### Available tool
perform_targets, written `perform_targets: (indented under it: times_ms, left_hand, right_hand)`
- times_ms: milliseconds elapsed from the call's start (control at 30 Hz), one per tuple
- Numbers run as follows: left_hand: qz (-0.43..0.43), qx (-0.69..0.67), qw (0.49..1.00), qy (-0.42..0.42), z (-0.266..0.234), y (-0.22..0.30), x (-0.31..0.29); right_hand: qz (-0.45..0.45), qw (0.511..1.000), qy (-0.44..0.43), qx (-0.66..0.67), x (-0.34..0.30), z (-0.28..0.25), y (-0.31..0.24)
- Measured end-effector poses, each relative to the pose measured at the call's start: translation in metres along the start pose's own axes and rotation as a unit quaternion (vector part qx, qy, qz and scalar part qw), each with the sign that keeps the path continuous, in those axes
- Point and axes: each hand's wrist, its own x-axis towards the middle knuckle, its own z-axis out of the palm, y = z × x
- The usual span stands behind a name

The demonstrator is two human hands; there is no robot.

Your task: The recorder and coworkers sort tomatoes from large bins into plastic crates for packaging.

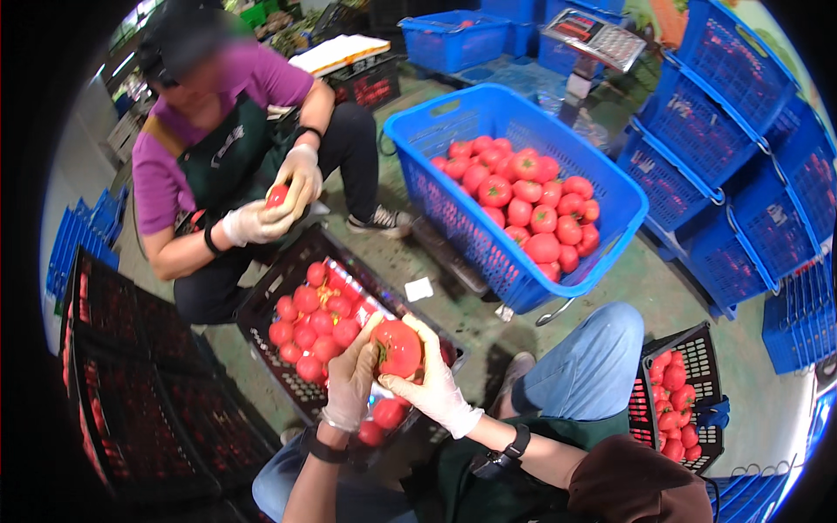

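Note:
A large red tomato is held up between my two gloved hands. My left hand closes on its left side, by the green stem end. My right hand grips the right side, with the thumb across the lower front. Both hands wear thin whitish gloves. Below them stands a black crate with many tomatoes inside and a glossy printed sheet along part of it. Part of the crate is hidden behind my hands.
Opposite me a crouching co-worker in gloves holds a tomato. A big blue basket of tomatoes stands ahead. Blue crates are stacked at right, black crates at left. Another black crate of tomatoes sits beside my knee.

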Motion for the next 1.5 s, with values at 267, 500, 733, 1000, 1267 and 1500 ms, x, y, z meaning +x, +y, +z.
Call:
perform_targets:
  times_ms: [267,500,733,1000,1267,1500]
  left_hand:
    - [-0.038,-0.055,0.998,-0.008,-0.009,0.029,-0.008]
    - [-0.069,-0.044,0.996,0.03,-0.029,0.01,-0.005]
    - [-0.106,-0.028,0.985,0.135,-0.071,0.008,-0.01]
    - [-0.06,-0.167,0.949,0.26,-0.127,0.03,-0.023]
    - [-0.047,-0.231,0.933,0.274,-0.13,0.047,-0.016]
    - [-0.02,-0.275,0.919,0.282,-0.142,0.059,-0.056]
  right_hand:
    - [0.171,0.936,-0.044,0.304,0.075,-0.127,-0.061]
    - [-0.139,0.916,-0.036,-0.374,0.216,-0.27,0.027]
    - [0.134,0.764,-0.376,-0.508,0.222,-0.265,0.056]
    - [-0.229,0.866,-0.242,-0.373,0.178,-0.084,-0.03]
    - [0.019,0.806,-0.365,-0.465,0.099,0.112,0.175]
    - [0.004,0.768,-0.267,-0.583,0.064,0.175,0.202]
